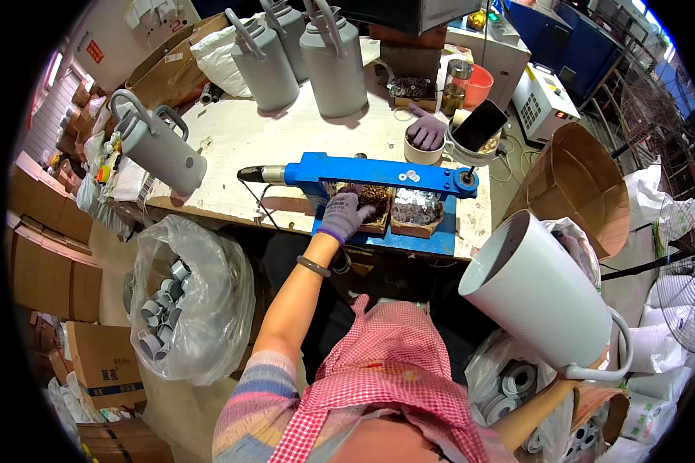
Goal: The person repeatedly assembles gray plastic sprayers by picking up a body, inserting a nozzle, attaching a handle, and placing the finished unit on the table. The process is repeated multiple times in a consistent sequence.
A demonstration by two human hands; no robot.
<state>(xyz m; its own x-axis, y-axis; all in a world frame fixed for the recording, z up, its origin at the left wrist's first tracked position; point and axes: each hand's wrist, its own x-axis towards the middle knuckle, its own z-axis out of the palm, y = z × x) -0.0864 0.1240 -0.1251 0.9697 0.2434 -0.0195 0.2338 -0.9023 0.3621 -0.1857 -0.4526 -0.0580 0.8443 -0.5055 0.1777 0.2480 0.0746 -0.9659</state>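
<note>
My left hand (pixel 343 216), in a thin pale purple glove, reaches into a small box of brass-coloured small parts (pixel 374 202) under the blue arm of a bench press (pixel 386 173). Its thumb stands apart from the fingers; the fingertips are partly lost among the parts. Beside that box is a second one of silvery small parts (pixel 415 208). At the right, my right hand (pixel 570 383) grips a large grey plastic jug body (pixel 544 297) near its bottom end and handle. The jug lies tilted, its wide open end toward the bench; most of the right fingers are hidden behind it.
Several finished grey jugs (pixel 333 69) stand at the bench's back, another (pixel 161 150) at its left. A purple glove (pixel 426 130) lies on a white tub near a phone (pixel 479 123). A clear bag of grey parts (pixel 189 309) stands left; a cardboard box (pixel 575 185) stands right.
</note>
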